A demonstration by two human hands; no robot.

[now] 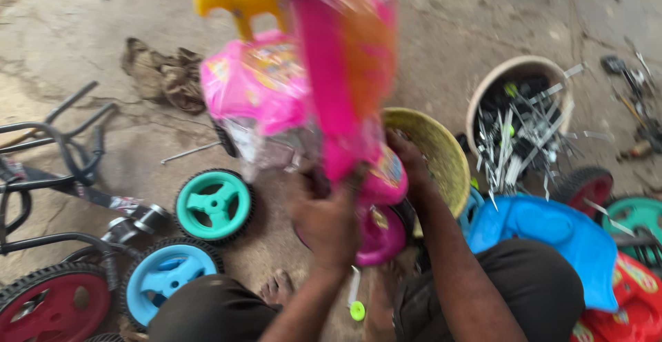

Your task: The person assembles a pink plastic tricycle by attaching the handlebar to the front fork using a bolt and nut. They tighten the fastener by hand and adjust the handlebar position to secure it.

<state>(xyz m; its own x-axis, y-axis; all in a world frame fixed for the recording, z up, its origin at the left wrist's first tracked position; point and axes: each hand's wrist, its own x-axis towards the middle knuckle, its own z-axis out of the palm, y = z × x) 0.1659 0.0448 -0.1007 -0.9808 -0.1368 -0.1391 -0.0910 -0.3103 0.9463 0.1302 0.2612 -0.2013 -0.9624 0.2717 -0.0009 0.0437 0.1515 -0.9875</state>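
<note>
A pink plastic toy tricycle body (345, 80) stands tilted in front of me, blurred by motion, with a yellow part (238, 1) at its top. My left hand (324, 221) grips its lower pink frame near a pink wheel (383, 235). My right hand (408, 157) reaches behind the lower frame and touches it; its fingers are partly hidden, so the grip is unclear.
Loose wheels lie on the concrete: green (215, 205), blue (165, 276), red (55, 307). Black metal frames (62, 156) sit left. A yellow bowl (438, 152), a tub of metal rods (524, 114), a blue plastic seat (545, 235) and a rag (165, 73) are nearby.
</note>
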